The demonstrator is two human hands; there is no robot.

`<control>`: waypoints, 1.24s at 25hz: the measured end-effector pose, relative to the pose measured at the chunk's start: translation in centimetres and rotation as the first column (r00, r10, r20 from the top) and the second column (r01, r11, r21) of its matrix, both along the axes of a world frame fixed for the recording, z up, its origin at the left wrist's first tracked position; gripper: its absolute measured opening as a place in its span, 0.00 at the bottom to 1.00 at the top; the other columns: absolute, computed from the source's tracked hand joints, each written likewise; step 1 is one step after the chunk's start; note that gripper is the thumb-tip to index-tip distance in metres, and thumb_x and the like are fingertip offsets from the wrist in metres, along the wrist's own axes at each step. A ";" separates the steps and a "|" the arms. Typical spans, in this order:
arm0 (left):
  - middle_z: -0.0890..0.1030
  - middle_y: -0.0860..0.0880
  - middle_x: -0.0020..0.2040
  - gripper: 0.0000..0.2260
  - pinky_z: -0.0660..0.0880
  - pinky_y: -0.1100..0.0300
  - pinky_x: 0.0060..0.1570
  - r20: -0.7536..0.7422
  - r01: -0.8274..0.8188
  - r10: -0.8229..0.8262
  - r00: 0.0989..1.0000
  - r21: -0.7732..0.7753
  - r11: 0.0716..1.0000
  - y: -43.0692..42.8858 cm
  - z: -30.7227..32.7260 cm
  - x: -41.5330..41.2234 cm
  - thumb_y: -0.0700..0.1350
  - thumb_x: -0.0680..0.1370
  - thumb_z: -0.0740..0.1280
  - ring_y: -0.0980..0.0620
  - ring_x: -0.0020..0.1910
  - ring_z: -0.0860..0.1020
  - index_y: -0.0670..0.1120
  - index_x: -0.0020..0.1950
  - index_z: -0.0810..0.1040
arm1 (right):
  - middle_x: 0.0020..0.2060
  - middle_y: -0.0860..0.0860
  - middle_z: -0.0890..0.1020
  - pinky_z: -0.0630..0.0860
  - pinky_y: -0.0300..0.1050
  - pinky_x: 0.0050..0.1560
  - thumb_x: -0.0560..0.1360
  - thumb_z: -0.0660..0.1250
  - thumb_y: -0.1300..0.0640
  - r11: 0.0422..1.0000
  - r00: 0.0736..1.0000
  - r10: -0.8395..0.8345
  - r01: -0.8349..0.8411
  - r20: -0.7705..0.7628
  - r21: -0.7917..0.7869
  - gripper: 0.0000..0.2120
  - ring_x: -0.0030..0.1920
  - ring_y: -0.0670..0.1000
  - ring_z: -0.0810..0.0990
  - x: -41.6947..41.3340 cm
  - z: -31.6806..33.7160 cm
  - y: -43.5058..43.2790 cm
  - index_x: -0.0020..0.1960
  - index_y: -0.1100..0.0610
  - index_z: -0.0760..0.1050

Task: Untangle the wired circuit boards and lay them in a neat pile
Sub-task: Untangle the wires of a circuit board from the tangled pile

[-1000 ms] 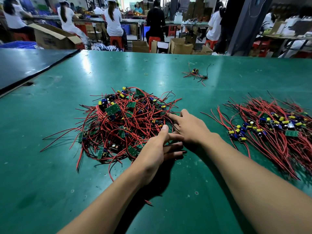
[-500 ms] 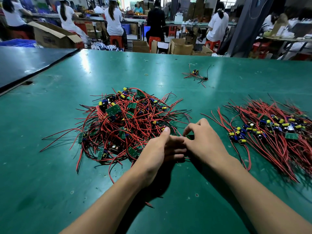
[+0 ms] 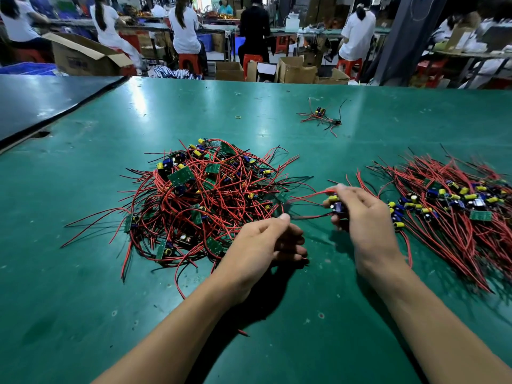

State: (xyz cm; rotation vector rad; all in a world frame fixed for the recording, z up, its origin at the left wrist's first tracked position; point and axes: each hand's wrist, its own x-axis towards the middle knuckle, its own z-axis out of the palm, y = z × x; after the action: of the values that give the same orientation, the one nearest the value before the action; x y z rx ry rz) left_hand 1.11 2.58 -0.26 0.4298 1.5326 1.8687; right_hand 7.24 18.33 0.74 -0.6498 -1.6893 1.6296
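Both hands are hovering over the smooth green tabletop [image 3: 83,300]: my left hand [image 3: 266,242] is pinching thin red and black wires [image 3: 307,195], and my right hand [image 3: 363,217] is gripping their small circuit board [image 3: 336,205], between the tangled heap [image 3: 205,195] and the combed pile [image 3: 454,206]. Farther back, a stray cluster [image 3: 321,115] is lying alone.

Assembly workshop, seated workers [image 3: 184,29], wired circuit boards [image 3: 210,195]

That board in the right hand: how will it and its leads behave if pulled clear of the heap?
Probably light: the right hand holds the board by fingertips alone. Its leads look floppy, bowing toward the tangled heap, so they will likely trail and snag; the left hand pinches one.
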 end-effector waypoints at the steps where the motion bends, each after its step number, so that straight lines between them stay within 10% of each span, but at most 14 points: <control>1: 0.83 0.38 0.41 0.16 0.81 0.54 0.45 -0.007 0.013 -0.013 1.000 -0.010 1.000 -0.1 0.0 0.1 0.47 0.82 0.62 0.43 0.40 0.82 0.34 0.48 0.80 | 0.33 0.48 0.82 0.69 0.37 0.29 0.82 0.63 0.54 0.972 0.994 0.059 -0.077 -0.089 -0.221 0.11 0.28 0.45 0.72 0.1 0.6 0.1 0.45 0.54 0.81; 5: 0.83 0.40 0.43 0.13 0.81 0.56 0.41 0.001 0.026 -0.026 1.000 -0.012 1.000 0.0 0.1 0.2 0.42 0.82 0.62 0.46 0.38 0.83 0.33 0.51 0.78 | 0.35 0.49 0.79 0.67 0.35 0.28 0.82 0.59 0.53 0.657 0.901 0.161 -0.402 -0.402 -0.638 0.13 0.28 0.45 0.68 1.0 2.1 0.8 0.50 0.58 0.79; 14: 0.83 0.42 0.42 0.17 0.80 0.57 0.36 0.036 0.019 -0.023 0.999 0.108 0.994 -0.1 0.1 -0.4 0.56 0.76 0.64 0.46 0.36 0.81 0.44 0.48 0.85 | 0.45 0.57 0.85 0.78 0.39 0.32 0.73 0.71 0.58 0.471 0.627 0.739 -0.743 -0.247 -0.475 0.18 0.32 0.46 0.80 2.0 1.3 -1.1 0.62 0.59 0.80; 24: 0.83 0.35 0.45 0.17 0.82 0.54 0.44 -0.073 0.069 -0.059 0.996 0.148 0.987 -0.5 -0.2 -0.1 0.55 0.78 0.67 0.43 0.41 0.83 0.42 0.53 0.83 | 0.34 0.50 0.82 0.69 0.34 0.27 0.67 0.73 0.56 0.792 0.803 0.595 -0.583 0.019 -0.180 0.11 0.27 0.45 0.74 1.4 0.2 -2.2 0.49 0.56 0.83; 31: 0.79 0.40 0.36 0.16 0.80 0.56 0.33 -0.055 0.035 -0.026 0.998 0.175 0.984 -0.4 -0.1 -0.1 0.33 0.75 0.69 0.45 0.34 0.80 0.37 0.62 0.75 | 0.41 0.52 0.84 0.70 0.35 0.26 0.68 0.73 0.52 0.859 0.882 0.471 -0.463 -0.018 -0.217 0.11 0.29 0.45 0.70 0.7 0.0 -2.7 0.48 0.55 0.80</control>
State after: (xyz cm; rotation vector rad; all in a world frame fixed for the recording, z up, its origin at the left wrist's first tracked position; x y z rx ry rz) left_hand 1.03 2.18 -0.32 0.5836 1.3918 1.9909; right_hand 7.99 15.62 0.77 -0.3819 -1.8072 2.1782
